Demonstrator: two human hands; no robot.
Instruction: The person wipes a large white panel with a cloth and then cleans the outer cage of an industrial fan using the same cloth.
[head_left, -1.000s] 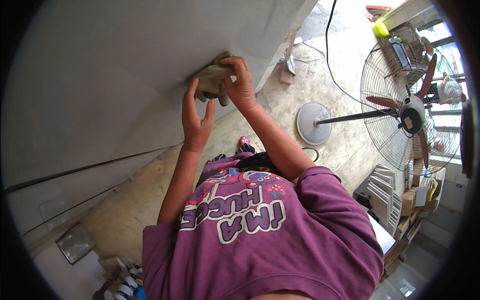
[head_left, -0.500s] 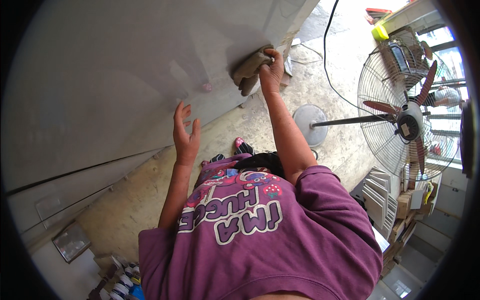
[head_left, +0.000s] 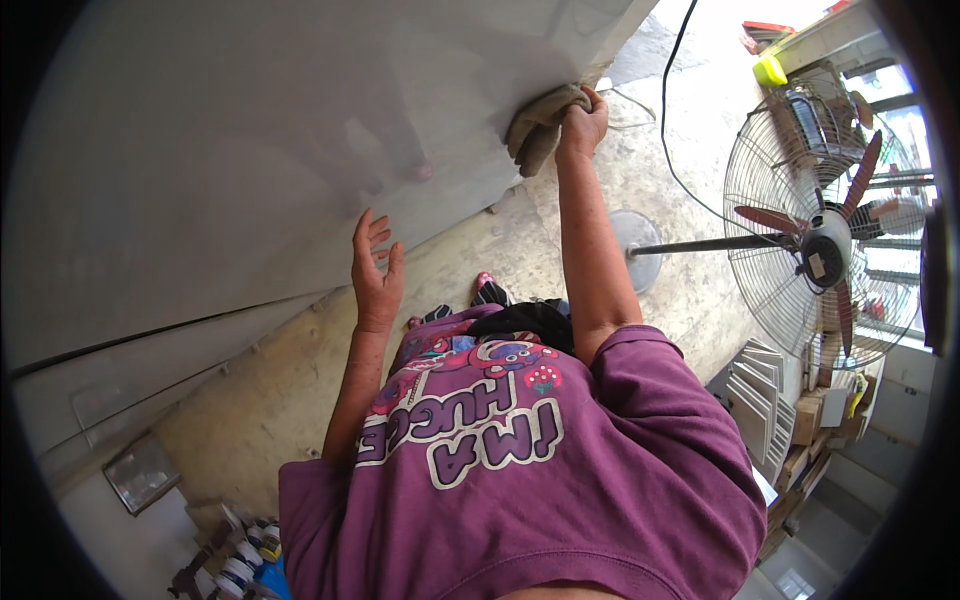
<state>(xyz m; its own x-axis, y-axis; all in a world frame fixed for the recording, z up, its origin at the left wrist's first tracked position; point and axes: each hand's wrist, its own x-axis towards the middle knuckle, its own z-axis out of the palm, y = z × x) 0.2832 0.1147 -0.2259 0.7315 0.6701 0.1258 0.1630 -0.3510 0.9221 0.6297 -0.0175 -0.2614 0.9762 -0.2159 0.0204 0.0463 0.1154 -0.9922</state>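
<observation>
A large smooth grey-white panel (head_left: 230,150) fills the upper left, with faint reflections on its surface. My right hand (head_left: 585,125) grips a folded brownish-grey cloth (head_left: 540,127) near the panel's right edge. The cloth lies against the panel, its loose folds hanging to the left of my fingers. My left hand (head_left: 377,275) is raised in front of the panel's lower part with fingers apart, holding nothing. Whether its fingertips touch the panel I cannot tell.
On the right stands a pedestal fan (head_left: 825,250) with a round base (head_left: 637,250); a black cable (head_left: 668,110) hangs nearby. Stacked white boards (head_left: 760,400) lean beyond it. Several bottles (head_left: 245,565) stand at the lower left, near a framed pane (head_left: 142,473).
My right hand has slid the cloth right and slightly upward along the panel, toward its edge. My left hand stays raised in nearly the same spot.
</observation>
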